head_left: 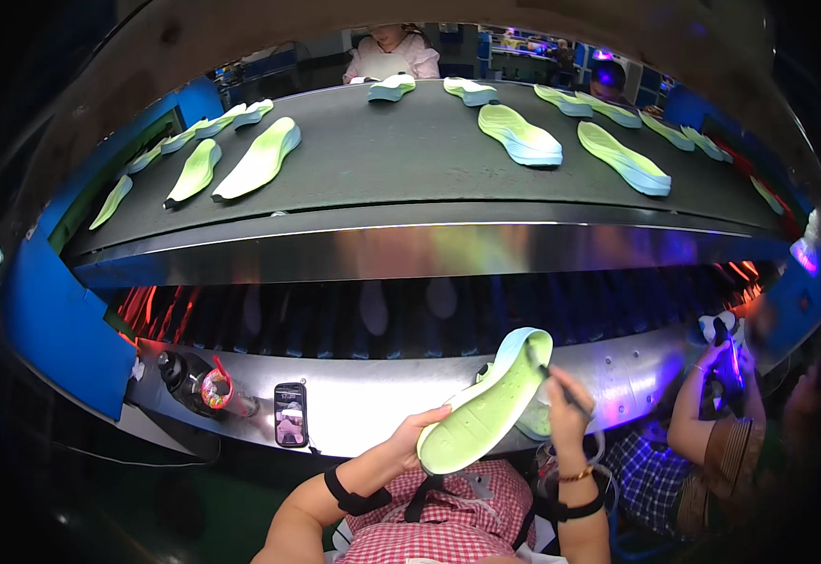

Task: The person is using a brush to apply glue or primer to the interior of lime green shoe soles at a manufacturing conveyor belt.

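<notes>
My left hand (412,438) is closed around the heel end and edge of a pale green shoe sole (474,425) with a light blue rim. The sole is tilted above the near edge of the metal bench, its hollow inner face towards me. In my right hand (570,406) is a thin dark-handled brush (545,372), pinched in the fingers. The brush's dark tip is at the far end of the sole, against or just over the inner face. Another pale green piece (535,423) shows partly behind the sole, near my right hand.
Several green and blue soles (521,138) lie on a dark conveyor belt (373,155) beyond the metal bench (349,376). A phone (290,415), a dark bottle (181,376) and a ring-shaped colourful item (216,387) stand left. At right, a co-worker's hands (719,355) hold a shoe part.
</notes>
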A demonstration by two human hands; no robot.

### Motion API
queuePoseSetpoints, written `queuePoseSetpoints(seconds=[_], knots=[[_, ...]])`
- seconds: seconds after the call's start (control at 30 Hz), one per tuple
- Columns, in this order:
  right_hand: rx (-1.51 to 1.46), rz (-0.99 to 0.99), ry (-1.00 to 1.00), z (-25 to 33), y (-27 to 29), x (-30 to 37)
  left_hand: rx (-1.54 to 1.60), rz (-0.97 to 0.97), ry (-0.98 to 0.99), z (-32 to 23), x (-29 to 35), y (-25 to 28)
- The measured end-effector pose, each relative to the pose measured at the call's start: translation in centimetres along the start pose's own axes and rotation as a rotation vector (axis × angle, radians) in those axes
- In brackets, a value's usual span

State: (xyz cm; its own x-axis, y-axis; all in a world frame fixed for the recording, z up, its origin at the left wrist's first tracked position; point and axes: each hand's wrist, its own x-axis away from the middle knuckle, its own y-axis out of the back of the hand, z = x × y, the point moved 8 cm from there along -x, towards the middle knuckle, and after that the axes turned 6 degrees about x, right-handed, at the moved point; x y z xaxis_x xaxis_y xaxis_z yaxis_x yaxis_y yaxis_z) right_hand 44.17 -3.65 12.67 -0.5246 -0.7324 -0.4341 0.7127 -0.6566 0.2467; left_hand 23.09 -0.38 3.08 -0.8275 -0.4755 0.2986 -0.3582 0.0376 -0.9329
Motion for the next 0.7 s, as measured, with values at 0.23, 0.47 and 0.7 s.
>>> queuePoseSetpoints(seconds=[0.23,0.47,0.7], knots=[[-0.891,0.375,-0.261,4.2,2.2,3.1,-0.559,0.032,-0.660,-10.5,8.2,-10.9],[-0.790,0.267,-0.506,-2.3,-0.1,4.3,0.131,0.536,-0.828,-23.7,4.0,-21.7],[-0.758,0.141,-0.657,-6.8,-0.8,5.5,-1.081,-0.102,-1.091,-21.4,-8.7,-26.2]])
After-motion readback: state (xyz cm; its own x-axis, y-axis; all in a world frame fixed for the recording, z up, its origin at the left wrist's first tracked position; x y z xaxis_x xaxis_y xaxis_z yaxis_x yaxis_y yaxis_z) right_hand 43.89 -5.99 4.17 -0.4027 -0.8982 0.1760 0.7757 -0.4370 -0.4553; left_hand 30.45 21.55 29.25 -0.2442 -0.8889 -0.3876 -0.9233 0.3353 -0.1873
